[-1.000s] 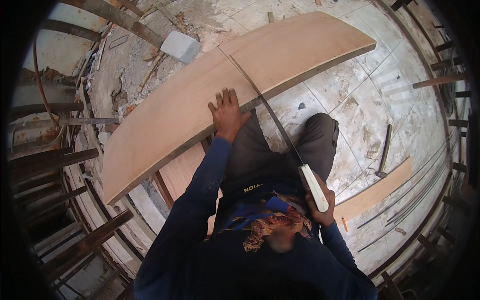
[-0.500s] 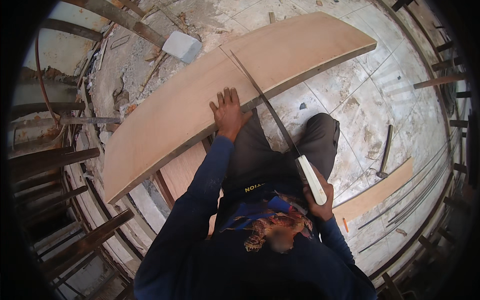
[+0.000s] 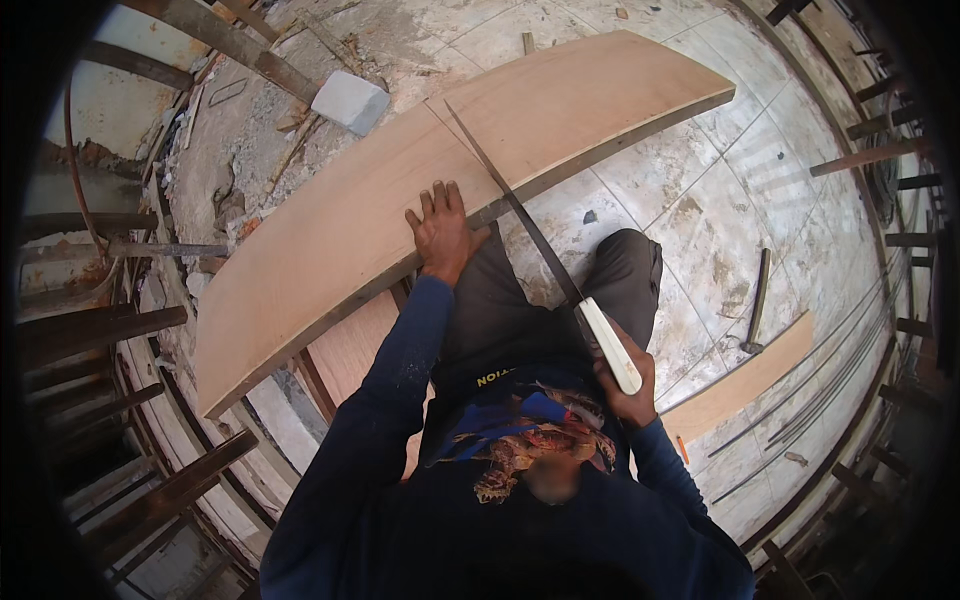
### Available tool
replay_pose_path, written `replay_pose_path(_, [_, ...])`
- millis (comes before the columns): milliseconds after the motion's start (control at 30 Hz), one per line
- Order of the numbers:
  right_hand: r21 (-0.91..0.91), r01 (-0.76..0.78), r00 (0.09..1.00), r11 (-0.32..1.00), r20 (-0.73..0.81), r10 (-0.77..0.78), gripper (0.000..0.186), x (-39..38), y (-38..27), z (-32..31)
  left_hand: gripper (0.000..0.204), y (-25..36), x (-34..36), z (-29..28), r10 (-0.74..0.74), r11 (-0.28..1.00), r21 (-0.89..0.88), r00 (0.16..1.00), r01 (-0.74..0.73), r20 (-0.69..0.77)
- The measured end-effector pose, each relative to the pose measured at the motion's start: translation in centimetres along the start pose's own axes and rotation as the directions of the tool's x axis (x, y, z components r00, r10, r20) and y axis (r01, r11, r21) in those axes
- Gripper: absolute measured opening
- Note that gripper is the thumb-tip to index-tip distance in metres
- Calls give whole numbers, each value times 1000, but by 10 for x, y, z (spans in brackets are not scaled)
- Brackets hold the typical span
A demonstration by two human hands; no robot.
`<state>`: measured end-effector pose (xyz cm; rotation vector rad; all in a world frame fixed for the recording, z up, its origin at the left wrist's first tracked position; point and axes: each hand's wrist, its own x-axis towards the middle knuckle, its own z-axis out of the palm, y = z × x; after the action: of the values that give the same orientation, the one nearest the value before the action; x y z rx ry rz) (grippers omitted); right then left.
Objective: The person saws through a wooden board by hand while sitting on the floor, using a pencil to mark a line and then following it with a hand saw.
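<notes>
A long, thick wooden board [image 3: 330, 235] with a pale plywood face lies slantwise in front of me. My left hand [image 3: 443, 235] rests flat on its near edge, fingers spread, thumb toward the edge. The handsaw [image 3: 541, 245] crosses the board to the right of that hand, its dark blade running over the near edge and its tip above the face. Round its white handle [image 3: 608, 345] my right hand [image 3: 630, 385] is closed, low by my right thigh. A thin line [image 3: 445, 121] shows on the board beside the blade tip. Whether the teeth sit in a cut, I cannot tell.
A pale block [image 3: 350, 102] stands beyond the board, near rubble. On the tiled floor to the right lie a hammer [image 3: 757, 302], a thin wooden strip [image 3: 742, 372], an orange pencil [image 3: 682, 449] and several thin rods [image 3: 800, 410]. Dark beams [image 3: 105, 325] jut in from the left.
My right hand has pushed the saw slightly forward, away from me, across the board. My left hand stays on the board. The whole view has shifted a little.
</notes>
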<state>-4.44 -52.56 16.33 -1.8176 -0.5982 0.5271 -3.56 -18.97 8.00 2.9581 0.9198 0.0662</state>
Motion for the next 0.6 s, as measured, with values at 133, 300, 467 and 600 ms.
replay_pose_path(133, [-3, -210, 976, 978, 62, 210, 57, -81, -41, -45, 100, -1, -9, 9, 31, 999, 44, 999, -30, -23])
replay_pose_path(300, [111, 63, 998, 992, -26, -60, 56, 105, -2, 38, 101, 3, 1, 9, 47, 998, 37, 999, -46, -25])
replay_pose_path(467, [24, 76, 997, 997, -11, -76, 57, 43, -7, 15, 101, -2, 4, 8, 9, 1000, -4, 1000, -9, -14])
replay_pose_path(600, [-3, -301, 951, 954, 78, 300, 56, -84, -41, -53, 100, -8, -13, 9, 20, 999, 47, 1000, -20, -14])
